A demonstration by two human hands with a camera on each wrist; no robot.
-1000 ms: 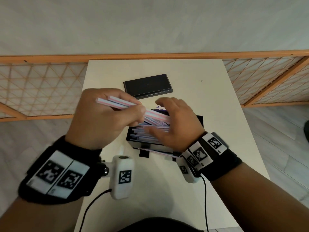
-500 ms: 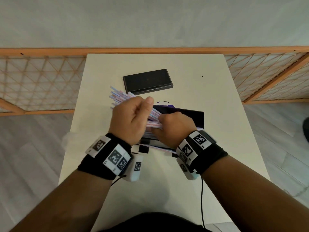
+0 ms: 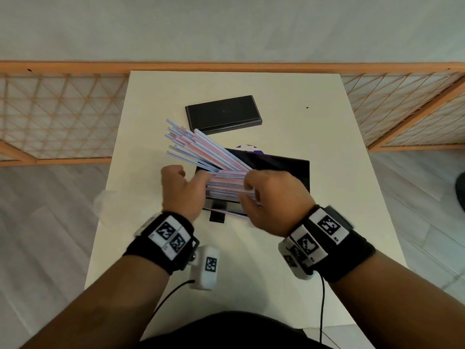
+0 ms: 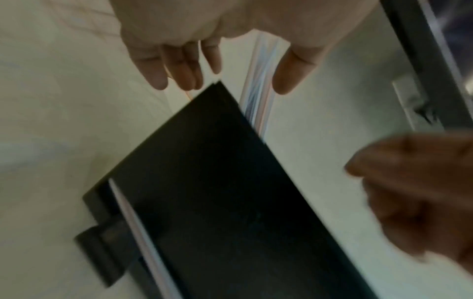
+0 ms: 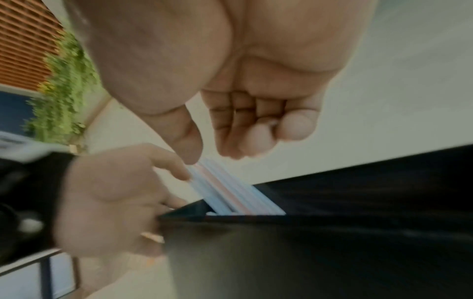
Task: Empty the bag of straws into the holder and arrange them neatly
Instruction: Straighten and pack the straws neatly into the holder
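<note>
Since half a second back, both hands have dropped toward the box and the bundle the left hand held clear of it now lies fanned, one end down inside. Going left to right in the head view: a pale crumpled shape at the table's left edge may be the emptied bag (image 3: 100, 205), though it is too blurred to be sure. Next comes the left hand (image 3: 182, 191), fingers curled at the holder's left end; whether they pinch anything there I cannot tell. Up and left of it the loose straws (image 3: 198, 149) splay out past the rim, long axis slanting from far-left down toward the middle of the holder (image 3: 281, 170). A flat layer of settled straws (image 3: 226, 186) lies crosswise in the box between the two hands. The right hand (image 3: 274, 197) sits over the right part of that layer, fingers bent down onto the straw ends, seemingly pressing rather than gripping.

My guess is the coming move swings the fan's free ends rightward and down to lie parallel with the settled layer; the left hand is nearer those ends.

From the left wrist, the fingers show nearly straight beside the holder's corner with straws running between finger and thumb, which the head view hides. Only the head view shows the black lid (image 3: 222, 114) lying beyond.
</note>
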